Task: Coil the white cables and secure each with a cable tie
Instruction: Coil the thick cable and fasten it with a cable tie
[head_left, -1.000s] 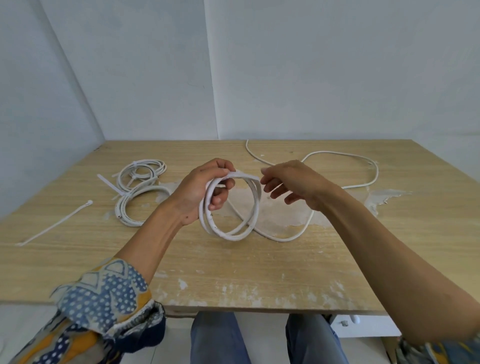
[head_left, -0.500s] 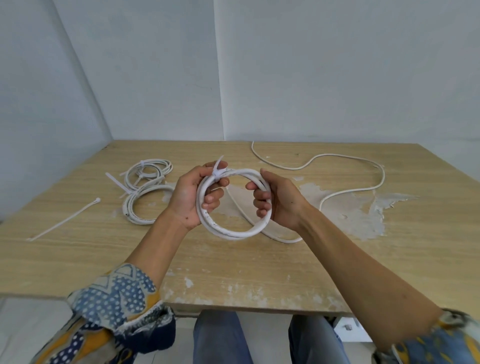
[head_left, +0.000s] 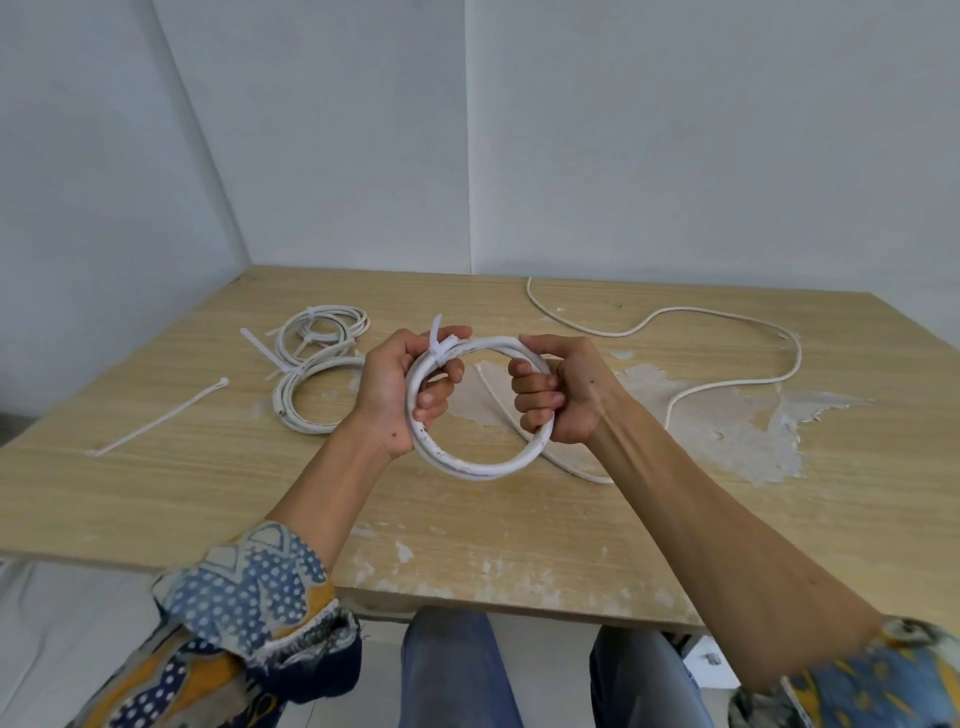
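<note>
Both hands grip one coiled white cable (head_left: 475, 465) above the middle of the table (head_left: 519, 530): left hand (head_left: 402, 387) closed on its left side, where a cable tie (head_left: 436, 347) wraps it, right hand (head_left: 558, 395) fisted on its right. Two finished coils (head_left: 311, 374) and a loose tie (head_left: 158, 418) lie at middle left; uncoiled cable (head_left: 675, 312) trails toward the right.

Bare workroom corner: plain white walls (head_left: 675, 130), scuffed, paint-stained wooden table (head_left: 519, 530) against them.
</note>
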